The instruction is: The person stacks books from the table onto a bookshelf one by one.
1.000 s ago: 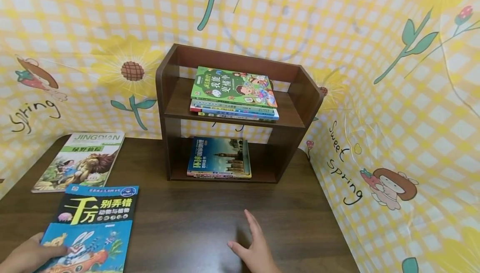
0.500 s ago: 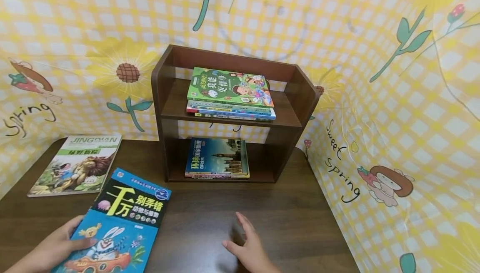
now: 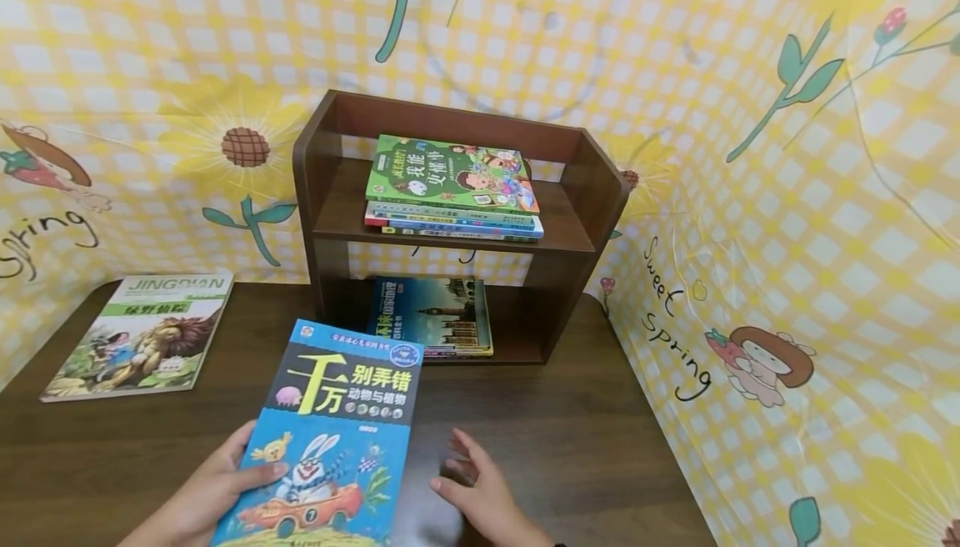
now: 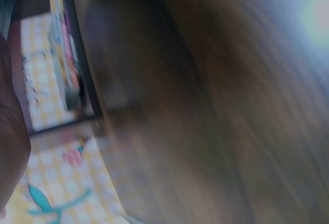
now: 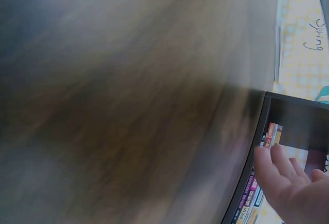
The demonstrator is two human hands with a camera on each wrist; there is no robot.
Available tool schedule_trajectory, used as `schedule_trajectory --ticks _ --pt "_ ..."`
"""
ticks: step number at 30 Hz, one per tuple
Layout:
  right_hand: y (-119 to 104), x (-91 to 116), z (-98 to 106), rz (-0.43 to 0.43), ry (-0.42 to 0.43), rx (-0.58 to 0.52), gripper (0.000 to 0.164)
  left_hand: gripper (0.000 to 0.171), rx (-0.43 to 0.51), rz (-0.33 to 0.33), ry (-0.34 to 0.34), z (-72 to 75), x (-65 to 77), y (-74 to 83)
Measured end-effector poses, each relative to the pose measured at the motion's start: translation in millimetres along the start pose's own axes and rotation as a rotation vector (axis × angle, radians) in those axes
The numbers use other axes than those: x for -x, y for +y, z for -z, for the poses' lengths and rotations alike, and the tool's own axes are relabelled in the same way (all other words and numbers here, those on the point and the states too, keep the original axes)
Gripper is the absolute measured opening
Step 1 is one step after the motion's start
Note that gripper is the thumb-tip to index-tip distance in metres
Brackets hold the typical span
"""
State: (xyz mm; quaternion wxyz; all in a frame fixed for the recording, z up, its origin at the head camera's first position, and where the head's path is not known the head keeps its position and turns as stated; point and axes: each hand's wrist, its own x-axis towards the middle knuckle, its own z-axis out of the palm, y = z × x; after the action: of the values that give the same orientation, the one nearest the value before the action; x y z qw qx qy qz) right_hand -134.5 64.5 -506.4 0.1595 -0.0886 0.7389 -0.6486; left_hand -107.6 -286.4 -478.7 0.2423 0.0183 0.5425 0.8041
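Observation:
My left hand [image 3: 222, 480] grips the left edge of a blue and black children's book [image 3: 322, 439], thumb on the cover and fingers behind it. The book is tilted above the table, its cover with a rabbit in a carrot car facing up. In the left wrist view only a dark strip of the left hand [image 4: 11, 131] shows at the left edge. My right hand [image 3: 480, 484] hovers just right of the book, fingers loosely bent and holding nothing. The right wrist view shows the right hand [image 5: 288, 183] with fingers spread apart, overlapping the shelf in the background.
A brown two-tier bookshelf [image 3: 453, 243] stands at the back. A stack of books [image 3: 457, 184] topped by a green one lies on its upper tier, and a pile under a blue book [image 3: 435, 313] below. Another book [image 3: 146, 334] lies on the dark wooden table [image 3: 570, 455] at left.
My left hand has carried the blue book from the left toward the middle, raising it so it overlaps the shelf's lower corner. The right hand has shifted slightly left in view.

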Motion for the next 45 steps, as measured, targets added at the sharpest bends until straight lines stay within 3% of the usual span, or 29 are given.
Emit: schedule_trajectory --ticks 4,9,12,16,23,27,32,42,45 --pt "-8.6 -2.1 -2.8 -0.083 -0.017 -0.170 0.072 0.048 0.026 -0.003 0.023 -22.1 -9.5 -1.3" --pt "-21.0 -3.5 -4.4 -0.137 -0.093 -0.421 0.073 0.051 0.051 0.008 0.058 -44.4 -20.0 -2.8" --pt "-27.0 -2.8 -6.4 -0.148 -0.113 -0.507 0.077 0.053 0.052 0.012 0.089 -56.0 -25.6 -4.2" --pt "-29.8 -1.8 -9.3 -0.130 -0.098 -0.544 0.079 0.058 0.029 0.003 0.139 -70.0 -32.4 -5.4" --pt "-25.2 -2.7 -10.8 -0.137 0.019 -0.611 0.082 0.065 -0.028 -0.025 0.272 -89.1 -40.9 -8.4" --pt "-23.5 -2.9 -10.7 -0.124 0.032 -0.585 0.074 0.065 -0.034 -0.059 0.330 -97.6 -45.2 -11.3" --pt "-26.2 -3.5 -5.5 -0.114 0.034 -0.545 0.075 0.062 -0.035 -0.086 0.380 -104.8 -49.4 -14.3" --pt "-34.5 -9.4 11.2 -0.168 -0.052 -0.592 0.075 0.053 0.014 -0.064 0.426 -109.9 -56.3 -19.1" --pt "-36.1 -10.7 15.8 -0.168 -0.063 -0.599 0.075 0.056 0.028 -0.051 0.388 -110.3 -55.8 -19.0"
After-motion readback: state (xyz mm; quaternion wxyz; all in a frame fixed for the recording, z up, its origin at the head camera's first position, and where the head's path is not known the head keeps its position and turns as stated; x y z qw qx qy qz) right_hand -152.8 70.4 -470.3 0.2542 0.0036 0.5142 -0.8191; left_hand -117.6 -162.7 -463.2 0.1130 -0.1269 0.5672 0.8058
